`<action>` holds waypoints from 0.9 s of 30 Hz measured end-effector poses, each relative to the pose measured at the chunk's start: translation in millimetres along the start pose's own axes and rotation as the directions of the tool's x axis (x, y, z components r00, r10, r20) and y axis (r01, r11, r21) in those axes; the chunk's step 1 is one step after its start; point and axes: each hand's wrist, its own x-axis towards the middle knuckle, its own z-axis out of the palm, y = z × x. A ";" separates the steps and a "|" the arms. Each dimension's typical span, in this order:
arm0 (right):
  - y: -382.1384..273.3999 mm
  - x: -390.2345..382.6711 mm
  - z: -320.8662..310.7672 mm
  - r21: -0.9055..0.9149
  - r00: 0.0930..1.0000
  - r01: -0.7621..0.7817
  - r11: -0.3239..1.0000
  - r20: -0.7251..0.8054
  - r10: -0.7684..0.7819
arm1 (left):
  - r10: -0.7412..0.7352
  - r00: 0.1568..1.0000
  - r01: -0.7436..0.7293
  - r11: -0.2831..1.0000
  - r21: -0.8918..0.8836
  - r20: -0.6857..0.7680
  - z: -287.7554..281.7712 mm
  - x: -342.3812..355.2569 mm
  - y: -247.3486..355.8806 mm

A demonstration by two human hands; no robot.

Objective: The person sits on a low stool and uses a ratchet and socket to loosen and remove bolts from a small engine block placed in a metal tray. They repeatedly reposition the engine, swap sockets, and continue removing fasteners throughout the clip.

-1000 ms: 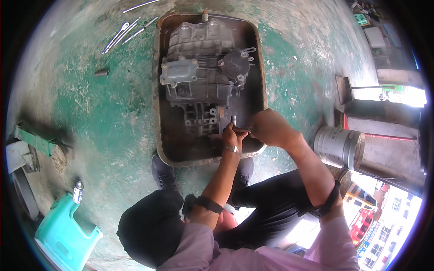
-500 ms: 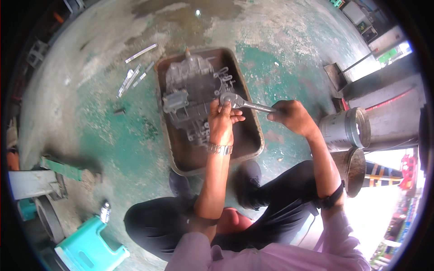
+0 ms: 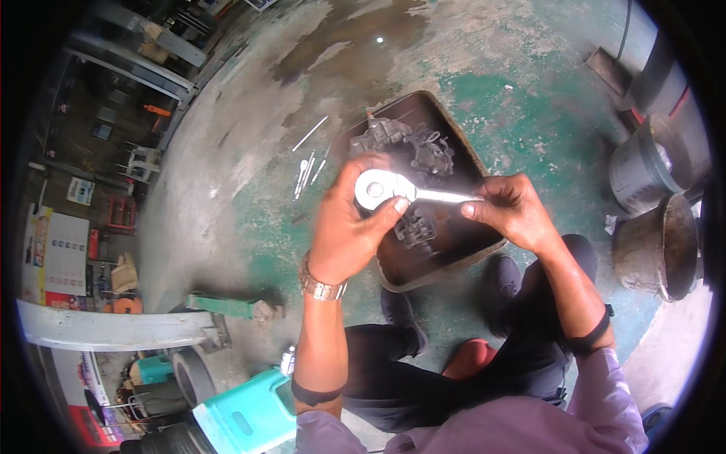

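The left hand (image 3: 349, 227) is cupped around the round head of a bright, silver-coloured metal ratchet wrench (image 3: 404, 192), fingers curled over the top of the head and thumb pressed against its lower edge, so the head sits in the fork between thumb and fingers. From there the slim handle of the wrench runs straight across to the right hand (image 3: 514, 210), which closes on the far end of the handle with fingertips and thumb pinched together. The wrench thus lies level between the two hands, raised above the floor and held by both.

The wrench looks polished and glares white in the light; its head is a flat disc with a small round centre, and the handle narrows away from it.

Directly beyond and beneath the hands lies a dark, oily rectangular metal tray (image 3: 446, 261) with rounded corners, resting on the worn green-painted concrete floor (image 3: 249, 219). In the tray sits a grey, grimy cast-metal gearbox housing (image 3: 408, 144), partly hidden behind the left hand and the wrench. To the left of the left hand, well apart, a few loose silver tools (image 3: 306, 170) lie on the floor. To the right of the right hand stand two dull grey metal buckets (image 3: 650, 204).
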 end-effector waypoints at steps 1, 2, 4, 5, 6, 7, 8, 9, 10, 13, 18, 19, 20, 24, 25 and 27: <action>-2.5 0.2 -1.0 0.024 1.000 0.031 0.999 0.004 -0.031 | 0.015 0.999 -0.015 1.000 0.001 0.028 0.7 -3.2 3.5; -4.6 0.3 -3.2 0.026 0.998 0.054 0.998 0.016 -0.055 | -0.006 1.000 0.004 0.999 0.049 0.031 1.6 -6.5 5.8; -7.4 0.4 -6.6 -0.015 0.997 0.065 0.998 0.051 -0.065 | 0.022 0.999 -0.026 0.993 0.113 0.034 2.8 -14.0 6.3; -8.1 0.8 -8.5 -0.057 0.996 0.054 0.997 0.070 -0.050 | 0.046 0.999 -0.047 0.991 0.122 0.011 4.9 -16.3 3.2; -8.4 0.8 -9.8 -0.102 0.996 0.048 0.994 0.080 -0.040 | 0.001 1.000 -0.001 1.000 0.001 -0.001 7.8 -17.9 -1.9; -8.4 1.3 -11.2 -0.128 0.995 0.036 0.991 0.092 -0.024 | 0.019 1.000 -0.019 0.999 0.031 -0.016 9.9 -19.4 -7.9; -8.0 1.7 -11.4 -0.123 0.995 0.021 0.992 0.096 -0.009 | 0.034 0.999 -0.034 0.999 0.036 -0.018 11.4 -20.3 -14.3; -7.5 2.2 -11.4 -0.122 0.995 0.011 0.992 0.097 0.001 | 0.015 0.999 -0.014 1.000 0.017 -0.033 13.0 -20.6 -21.3; -6.6 2.8 -11.3 -0.125 0.995 0.001 0.992 0.100 0.012 | -0.004 0.999 0.003 1.000 -0.019 -0.042 14.9 -20.9 -28.2; -3.5 5.5 -11.9 -0.262 0.995 0.038 0.964 0.096 -0.013 | -0.086 0.992 0.076 0.991 -0.109 -0.092 22.6 -25.4 -43.5; -1.1 8.8 -10.1 -0.291 0.990 0.013 0.957 0.138 0.028 | -0.015 0.991 0.006 0.998 -0.065 -0.133 23.8 -28.1 -54.1; -0.9 9.1 -9.1 -0.299 0.988 0.016 0.954 0.148 0.030 | -0.037 0.989 0.025 0.996 -0.082 -0.146 23.5 -29.0 -54.8; -0.8 9.6 -7.1 -0.295 0.990 0.033 0.955 0.144 0.011 | -0.050 0.986 0.033 0.994 -0.107 -0.157 23.0 -29.7 -55.3; 0.7 11.7 1.7 -0.272 0.988 0.100 0.957 0.143 -0.062 | -0.102 0.966 0.076 0.990 -0.118 -0.237 20.8 -32.4 -55.8; 1.4 12.3 3.4 -0.265 0.986 0.114 0.957 0.146 -0.077 | -0.097 0.963 0.069 0.991 -0.116 -0.253 21.0 -32.6 -56.2; 2.8 12.6 5.9 -0.278 0.986 0.133 0.951 0.137 -0.098 | -0.065 0.959 0.037 0.994 -0.105 -0.277 21.8 -32.2 -57.5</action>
